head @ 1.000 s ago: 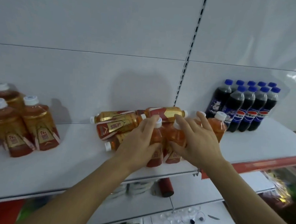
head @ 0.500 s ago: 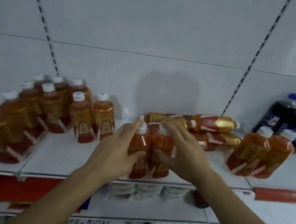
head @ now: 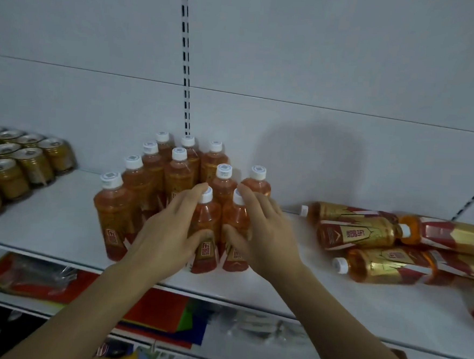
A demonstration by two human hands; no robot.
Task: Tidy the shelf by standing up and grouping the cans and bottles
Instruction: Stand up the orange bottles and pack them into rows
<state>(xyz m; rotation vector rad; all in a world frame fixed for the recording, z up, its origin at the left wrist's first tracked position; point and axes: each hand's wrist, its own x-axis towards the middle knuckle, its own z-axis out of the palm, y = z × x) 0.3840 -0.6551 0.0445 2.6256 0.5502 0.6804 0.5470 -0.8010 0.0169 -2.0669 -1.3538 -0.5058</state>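
Far left on the white shelf (head: 59, 223), a block of gold-coloured cans (head: 21, 161) stands upright in rows, silver tops showing, their labels too blurred to read. Next along, a tight cluster of standing tea bottles (head: 157, 173), amber liquid, white caps, red-and-gold labels low on the body; there is red writing on the front label, not legible here. The left hand (head: 167, 239) wraps the side of one upright bottle (head: 206, 233) at the front of the cluster, fingers curled round it, thumb across the label, forefinger up by the cap. Touching it on the right is a second upright bottle (head: 236, 235), and the right hand (head: 265, 237) grips that one the same way, fingers round the far side, forefinger at the cap. The two bottles stand side by side near the shelf's front edge, pressed up against the group. Well to the right, a heap of the same bottles (head: 394, 243) lies on its sides, gold and red wrappers facing up, caps pointing left, stacked on one another; characters show on one label but cannot be made out. Below, a lower shelf carries coloured paper sheets (head: 162, 311).
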